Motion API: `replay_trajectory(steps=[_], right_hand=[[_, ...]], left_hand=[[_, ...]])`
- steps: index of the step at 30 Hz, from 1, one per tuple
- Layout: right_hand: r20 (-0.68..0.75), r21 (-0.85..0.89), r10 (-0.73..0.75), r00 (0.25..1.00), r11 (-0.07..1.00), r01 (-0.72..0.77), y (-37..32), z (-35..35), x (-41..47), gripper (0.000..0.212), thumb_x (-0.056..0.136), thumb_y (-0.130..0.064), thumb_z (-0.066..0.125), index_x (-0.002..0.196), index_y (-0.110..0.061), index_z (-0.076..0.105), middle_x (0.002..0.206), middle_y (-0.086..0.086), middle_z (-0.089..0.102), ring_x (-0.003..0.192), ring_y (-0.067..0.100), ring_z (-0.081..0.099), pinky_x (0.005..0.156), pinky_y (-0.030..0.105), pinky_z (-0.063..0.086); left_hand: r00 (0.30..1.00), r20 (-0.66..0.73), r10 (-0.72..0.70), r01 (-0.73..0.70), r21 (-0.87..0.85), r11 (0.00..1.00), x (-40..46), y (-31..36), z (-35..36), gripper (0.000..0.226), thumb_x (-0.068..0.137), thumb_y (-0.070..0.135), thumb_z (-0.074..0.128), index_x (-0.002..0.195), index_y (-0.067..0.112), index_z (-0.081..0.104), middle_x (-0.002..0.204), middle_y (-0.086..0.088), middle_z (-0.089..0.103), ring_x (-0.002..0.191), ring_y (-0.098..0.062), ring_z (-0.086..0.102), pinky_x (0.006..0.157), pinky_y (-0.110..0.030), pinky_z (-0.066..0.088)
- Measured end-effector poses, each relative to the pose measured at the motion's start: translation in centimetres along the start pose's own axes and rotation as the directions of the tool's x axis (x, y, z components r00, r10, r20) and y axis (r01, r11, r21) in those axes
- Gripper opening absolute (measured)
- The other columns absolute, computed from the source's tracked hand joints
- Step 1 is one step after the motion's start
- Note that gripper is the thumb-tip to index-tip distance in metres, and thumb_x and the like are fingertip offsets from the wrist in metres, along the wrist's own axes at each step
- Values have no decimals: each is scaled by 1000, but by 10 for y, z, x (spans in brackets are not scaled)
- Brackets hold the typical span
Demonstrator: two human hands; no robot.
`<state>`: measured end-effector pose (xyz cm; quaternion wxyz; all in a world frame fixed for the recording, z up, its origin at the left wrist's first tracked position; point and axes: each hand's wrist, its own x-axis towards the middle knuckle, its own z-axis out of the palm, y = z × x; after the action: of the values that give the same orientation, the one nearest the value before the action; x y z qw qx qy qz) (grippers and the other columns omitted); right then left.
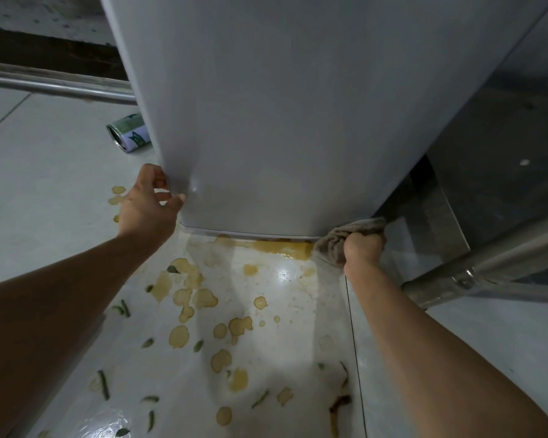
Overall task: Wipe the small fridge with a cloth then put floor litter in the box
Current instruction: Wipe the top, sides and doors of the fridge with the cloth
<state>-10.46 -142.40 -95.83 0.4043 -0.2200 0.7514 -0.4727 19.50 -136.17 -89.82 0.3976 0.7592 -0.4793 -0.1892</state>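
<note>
Nearest the camera, the tiled floor (pixel 60 197) carries yellowish puddles (pixel 204 298) and green vegetable scraps (pixel 103 384), spread from the near edge up to the foot of the fridge. Further on, the left hand (pixel 146 202) grips the fridge's (pixel 282 105) lower left corner, fingers curled round the edge as if to steady it. At the lower right corner, the right hand (pixel 363 249) is clenched on a bunched brownish cloth (pixel 345 237), pressing it against the bottom edge of the door, just above a larger yellow pool (pixel 282 248). The wiping step looks to be in hand, working the lowest strip. The next move probably calls for drawing the cloth along that bottom edge toward the left corner. Beyond, at the fridge's far left side, a can (pixel 128 131) lies on its side on the floor, litter for later. No box is in view.
</note>
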Motion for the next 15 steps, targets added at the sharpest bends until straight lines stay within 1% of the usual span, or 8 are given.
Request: replay_trajectory(steps=[3,5,7,9,10,11,13,15], right_hand=[[-127,-64,144,981,986,-153,-3,-1,1,53,86,-1,50,134,5,29,139,23,38,121,38,49,100,45,45],[-118,3,213,970,977,-214,-4,1,-1,50,86,-3,53,133,4,35,134,22,47,114,36,56,92,39,50],[-47,113,262,964,960,-255,-8,2,-6,42,90,-2,47,132,-1,41,128,17,54,103,30,62,82,35,53],[21,173,231,973,958,-231,-8,8,-11,26,95,-6,39,118,-10,48,104,9,57,69,15,64,56,23,54],[24,208,235,972,950,-235,-8,13,-15,16,96,-9,37,106,-14,49,92,6,55,56,10,57,42,17,48],[24,245,267,963,933,-265,-8,20,-22,14,96,-10,35,100,-15,47,90,4,52,53,10,50,32,15,42],[62,333,315,947,888,-317,-8,36,-36,19,95,-2,34,104,-16,44,101,8,50,57,14,46,30,16,42],[109,323,386,916,858,-400,-4,61,-53,24,91,6,36,103,-11,49,105,11,53,61,20,52,41,22,52]], left_hand=[[1000,8,-12,12,-7,1000,1,1,-1,26,85,18,62,106,15,47,98,4,57,85,-19,59,73,-33,47],[1000,10,-13,13,-13,1000,1,1,-1,26,85,17,62,106,14,48,98,4,57,86,-19,59,72,-33,46],[1000,18,-10,10,-22,1000,1,1,-1,25,85,17,62,106,14,48,97,4,57,86,-18,59,71,-32,45],[1000,22,-12,12,-20,1000,1,1,-2,25,86,18,62,106,15,48,98,5,58,87,-17,59,71,-32,45],[1000,25,-14,15,-18,1000,1,0,-2,24,86,19,62,105,16,48,98,5,58,86,-17,58,71,-32,45],[1000,25,-17,18,-15,1000,2,0,-2,23,86,19,63,103,17,47,97,6,58,86,-16,58,70,-32,44],[1000,21,-20,20,-4,1000,2,0,-3,23,85,19,63,98,22,45,96,7,57,85,-15,58,69,-31,43],[999,26,-21,21,3,1000,3,1,-4,24,85,19,64,97,24,43,96,8,57,83,-15,58,68,-30,43]])
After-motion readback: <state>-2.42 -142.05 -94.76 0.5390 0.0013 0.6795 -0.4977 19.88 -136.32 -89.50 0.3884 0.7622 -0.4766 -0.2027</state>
